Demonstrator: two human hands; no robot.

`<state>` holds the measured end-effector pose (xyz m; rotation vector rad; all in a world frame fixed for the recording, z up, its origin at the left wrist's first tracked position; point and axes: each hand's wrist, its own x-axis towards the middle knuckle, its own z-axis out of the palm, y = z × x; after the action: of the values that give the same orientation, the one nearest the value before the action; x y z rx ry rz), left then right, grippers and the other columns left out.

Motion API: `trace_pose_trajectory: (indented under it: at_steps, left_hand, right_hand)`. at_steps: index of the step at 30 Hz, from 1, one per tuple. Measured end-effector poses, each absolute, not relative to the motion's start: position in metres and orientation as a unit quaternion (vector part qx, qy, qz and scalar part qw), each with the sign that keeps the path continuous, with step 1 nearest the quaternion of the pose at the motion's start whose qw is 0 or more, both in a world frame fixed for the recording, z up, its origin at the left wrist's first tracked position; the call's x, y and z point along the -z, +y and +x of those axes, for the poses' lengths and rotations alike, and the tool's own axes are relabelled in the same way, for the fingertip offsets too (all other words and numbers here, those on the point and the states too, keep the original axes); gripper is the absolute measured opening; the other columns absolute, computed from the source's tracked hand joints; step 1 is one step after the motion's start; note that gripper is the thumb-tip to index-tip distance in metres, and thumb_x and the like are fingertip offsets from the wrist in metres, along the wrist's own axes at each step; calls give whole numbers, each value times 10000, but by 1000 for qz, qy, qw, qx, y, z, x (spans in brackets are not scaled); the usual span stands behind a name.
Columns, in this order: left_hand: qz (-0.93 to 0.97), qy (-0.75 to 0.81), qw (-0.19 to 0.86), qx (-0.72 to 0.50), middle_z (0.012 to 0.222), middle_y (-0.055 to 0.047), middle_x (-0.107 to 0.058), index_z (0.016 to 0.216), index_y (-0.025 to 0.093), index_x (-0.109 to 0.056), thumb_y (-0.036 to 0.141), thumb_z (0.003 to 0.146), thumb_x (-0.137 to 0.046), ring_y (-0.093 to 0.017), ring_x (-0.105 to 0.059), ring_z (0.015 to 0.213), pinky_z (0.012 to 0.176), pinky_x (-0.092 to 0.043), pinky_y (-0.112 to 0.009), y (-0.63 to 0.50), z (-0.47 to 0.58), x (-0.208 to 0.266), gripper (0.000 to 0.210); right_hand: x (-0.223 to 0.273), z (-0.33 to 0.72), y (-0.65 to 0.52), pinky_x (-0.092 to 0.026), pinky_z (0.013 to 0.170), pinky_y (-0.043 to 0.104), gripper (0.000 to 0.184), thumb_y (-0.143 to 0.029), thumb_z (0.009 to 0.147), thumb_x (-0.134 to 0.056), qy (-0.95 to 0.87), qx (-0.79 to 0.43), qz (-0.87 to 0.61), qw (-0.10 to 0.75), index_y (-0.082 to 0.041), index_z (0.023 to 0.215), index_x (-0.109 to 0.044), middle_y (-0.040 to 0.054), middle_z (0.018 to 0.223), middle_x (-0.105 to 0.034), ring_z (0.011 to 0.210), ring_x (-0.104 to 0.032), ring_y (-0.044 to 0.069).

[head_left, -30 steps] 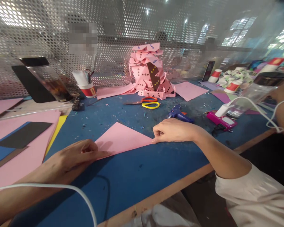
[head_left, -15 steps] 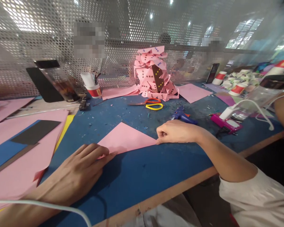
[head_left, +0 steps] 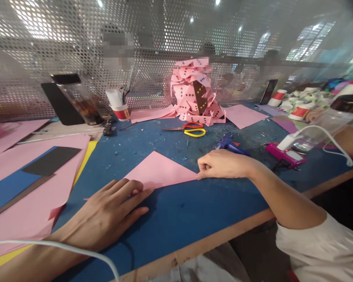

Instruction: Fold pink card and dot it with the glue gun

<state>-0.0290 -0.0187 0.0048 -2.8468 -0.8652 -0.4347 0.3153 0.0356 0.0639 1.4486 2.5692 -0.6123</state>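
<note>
A pink sheet of paper (head_left: 161,170), folded into a triangle, lies flat on the blue tabletop with its long edge toward me. My left hand (head_left: 111,211) rests over its left corner, palm down, index finger along the folded edge and thumb held apart. That corner is hidden under the fingers. At the right tip, my right hand (head_left: 220,164) pinches the paper between thumb and curled fingers. Just behind the right hand lies a blue glue gun (head_left: 231,145). Scissors (head_left: 194,130) with one red and one yellow handle lie beyond the paper.
A pink paper stack with dark strips (head_left: 51,160) covers the left side. At the back stand a dotted pink paper construction (head_left: 191,94), a paper cup (head_left: 119,112) and a bottle (head_left: 82,103). A magenta power strip (head_left: 286,156) sits right. A white cable (head_left: 76,248) crosses my left forearm.
My left hand has slid slightly right along the folded edge, and its thumb has spread away from the fingers. The right hand keeps its pinch at the tip. The view has shifted a little.
</note>
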Motion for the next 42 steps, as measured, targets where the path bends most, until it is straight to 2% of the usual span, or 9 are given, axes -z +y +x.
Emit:
trace_pose_trajectory:
  at_steps: [5,11,15,27,34,37,42]
  left_hand:
    - [-941,-301,36,150,1147,-68,-643,1286,234,-624,361,1001,-531,-216,-615,1012,872,-517,-344,-19,-28,-4,326]
    - [-944,-305,13,121,1157,-53,-632,1475,315,-479,378,1009,-511,-200,-610,970,866,-516,-327,-16,-24,-7,471]
    - [-941,-313,19,124,1109,-48,-633,1482,332,-479,407,999,-524,-208,-617,957,851,-518,-323,-16,-20,-8,492]
    - [-942,-302,16,143,1142,-61,-624,1293,276,-611,420,994,-535,-219,-604,968,824,-499,-336,-15,-15,-8,341]
    - [-946,-271,58,166,1125,-63,-638,1216,222,-611,399,998,-542,-223,-612,974,818,-492,-347,-10,-11,-3,289]
    - [-948,-259,70,173,1119,-66,-639,1213,212,-606,379,997,-550,-223,-608,974,822,-493,-354,-9,-11,0,278]
    - [-946,-259,78,177,1098,-73,-648,1184,193,-622,348,1000,-551,-223,-608,962,821,-507,-365,-11,-9,-1,251]
  right_hand:
    - [-65,315,36,-292,615,271,369,-554,893,-623,851,194,482,74,-220,736,-649,-6,750,-702,664,-587,154]
    - [-64,315,37,-289,599,274,375,-559,883,-632,849,206,482,69,-217,731,-655,-6,739,-699,640,-572,147]
    - [-63,317,37,-287,605,275,369,-545,887,-633,853,205,476,63,-213,727,-652,-10,733,-693,633,-562,138]
    - [-64,321,38,-278,588,273,365,-528,902,-603,865,200,456,65,-210,724,-623,-15,739,-670,628,-534,127]
    - [-71,327,30,-263,593,275,332,-471,900,-618,865,178,464,68,-205,701,-618,-12,719,-668,603,-522,126]
    - [-80,323,22,-265,597,272,313,-456,918,-608,869,168,464,22,-210,724,-625,-20,720,-669,612,-526,126]
    - [-81,288,10,-339,672,242,118,-291,948,-596,881,200,401,-153,-202,877,-629,-6,874,-699,771,-590,127]
